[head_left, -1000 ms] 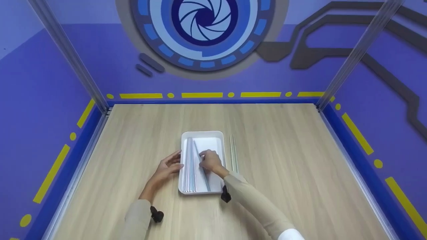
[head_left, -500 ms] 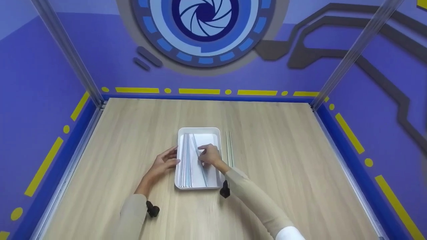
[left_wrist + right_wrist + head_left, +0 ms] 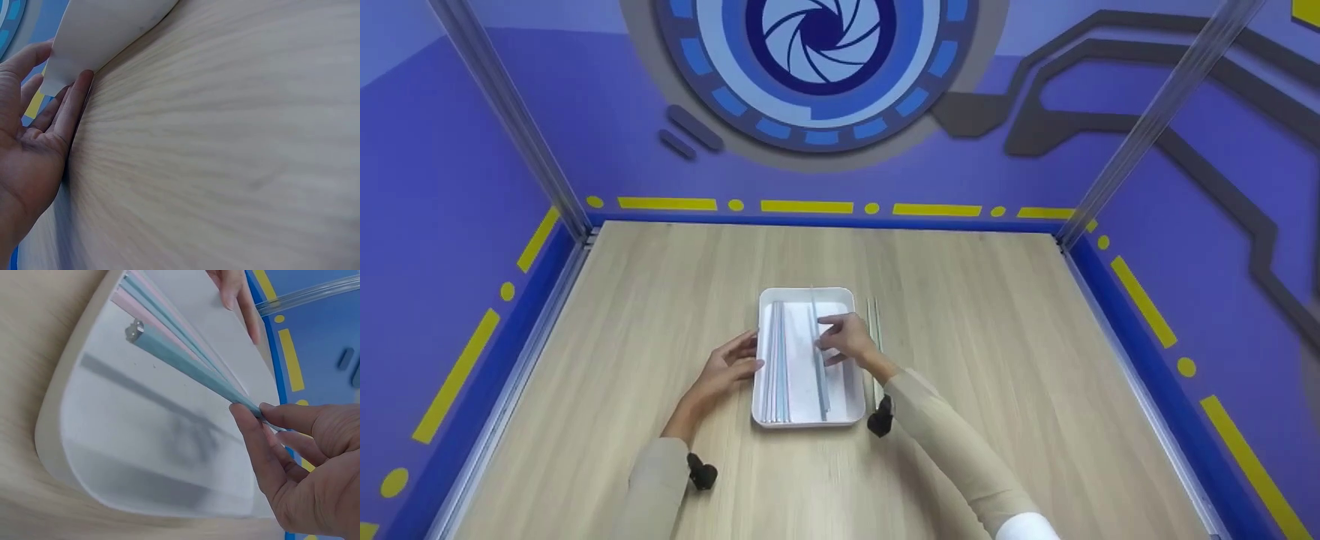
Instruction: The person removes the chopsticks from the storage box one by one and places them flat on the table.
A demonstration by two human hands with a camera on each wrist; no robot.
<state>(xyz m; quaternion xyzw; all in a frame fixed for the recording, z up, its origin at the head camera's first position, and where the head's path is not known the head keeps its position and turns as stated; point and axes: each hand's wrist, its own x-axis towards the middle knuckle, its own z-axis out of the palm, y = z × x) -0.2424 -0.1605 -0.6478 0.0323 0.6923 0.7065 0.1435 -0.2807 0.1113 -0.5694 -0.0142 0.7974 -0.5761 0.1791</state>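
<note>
A white rectangular tray (image 3: pixel 846 405) lies on the wooden table. My right hand (image 3: pixel 849 337) pinches a light blue chopstick (image 3: pixel 185 365) between thumb and fingertips. In the right wrist view, the chopstick's silver-patterned end is raised off the tray floor and casts a shadow there. Several pink and blue chopsticks (image 3: pixel 775 364) lie side by side along the tray's left side. My left hand (image 3: pixel 727 369) rests against the tray's left wall. In the left wrist view, its fairly straight fingers (image 3: pixel 76 107) touch the outer wall.
Two thin pale green chopsticks (image 3: pixel 874 322) lie on the table just right of the tray, partly hidden by my right arm. Blue panels with yellow marks (image 3: pixel 807 206) and metal posts (image 3: pixel 1140 142) border the table (image 3: pixel 975 300).
My right hand has moved right with the blue chopstick, away from the row on the left. The chopstick was slanted and now stands straighter. The left hand stays at the tray wall.
</note>
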